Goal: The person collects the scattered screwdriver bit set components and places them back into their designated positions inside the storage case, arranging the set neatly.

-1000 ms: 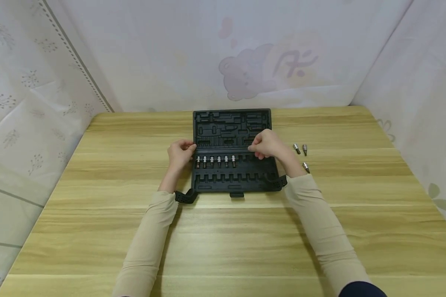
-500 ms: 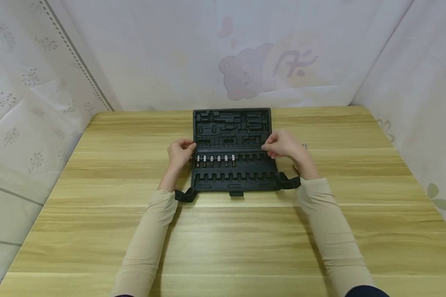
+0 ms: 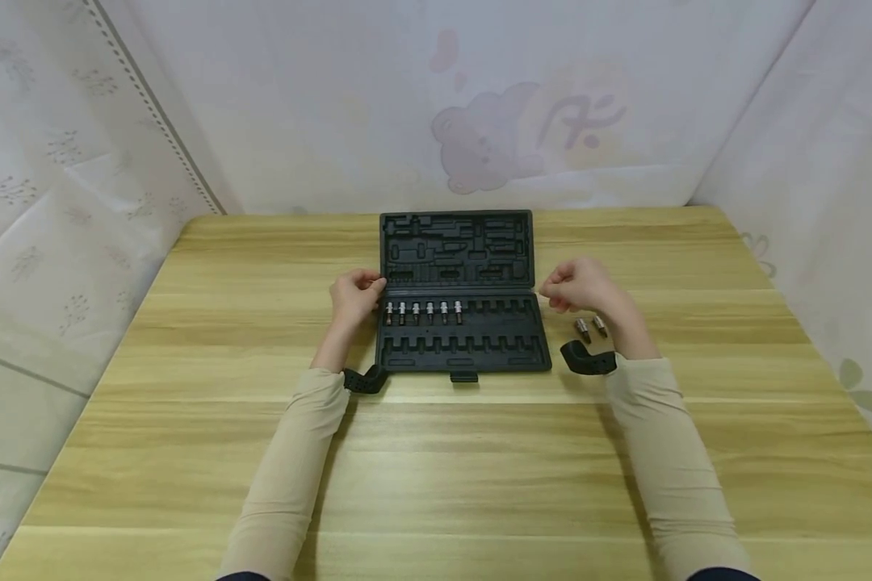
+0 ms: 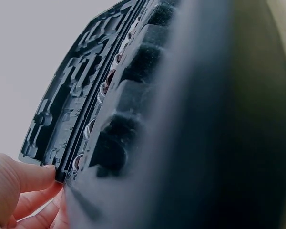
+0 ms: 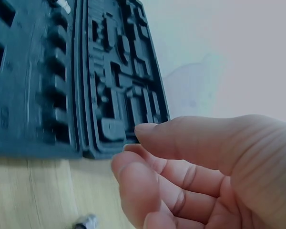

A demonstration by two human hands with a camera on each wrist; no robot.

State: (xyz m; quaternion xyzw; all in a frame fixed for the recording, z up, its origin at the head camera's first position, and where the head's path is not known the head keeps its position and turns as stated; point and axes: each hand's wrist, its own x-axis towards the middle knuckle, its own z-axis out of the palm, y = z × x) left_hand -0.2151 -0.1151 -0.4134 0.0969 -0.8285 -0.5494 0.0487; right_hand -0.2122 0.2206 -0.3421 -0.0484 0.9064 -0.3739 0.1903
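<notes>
A black plastic socket-bit case (image 3: 472,331) lies opened flat on the table, its moulded lid (image 3: 458,250) toward the wall. Several chrome-ended socket bits (image 3: 430,313) stand in a row in the left of its upper slots. My left hand (image 3: 352,298) pinches the case's left edge by the hinge, thumb on top and fingers beneath, as the left wrist view shows. Just off the case's right side, my right hand (image 3: 581,286) hovers with fingers loosely bent and nothing between thumb and fingertips. Two loose socket bits, one short and dark-tipped (image 3: 584,329), lie under its wrist.
The wooden table (image 3: 436,468) spreads around the case, with a patterned cloth wall (image 3: 320,121) behind it. Black wrist mounts (image 3: 589,359) sit at both cuffs. A latch tab (image 3: 463,377) projects from the case's front edge. My right hand and forearm hide part of the table.
My right hand has moved right, from over the upper slots to beyond the case's right edge. Loose bits seen earlier at the right are now behind that hand. The left hand keeps its hold.
</notes>
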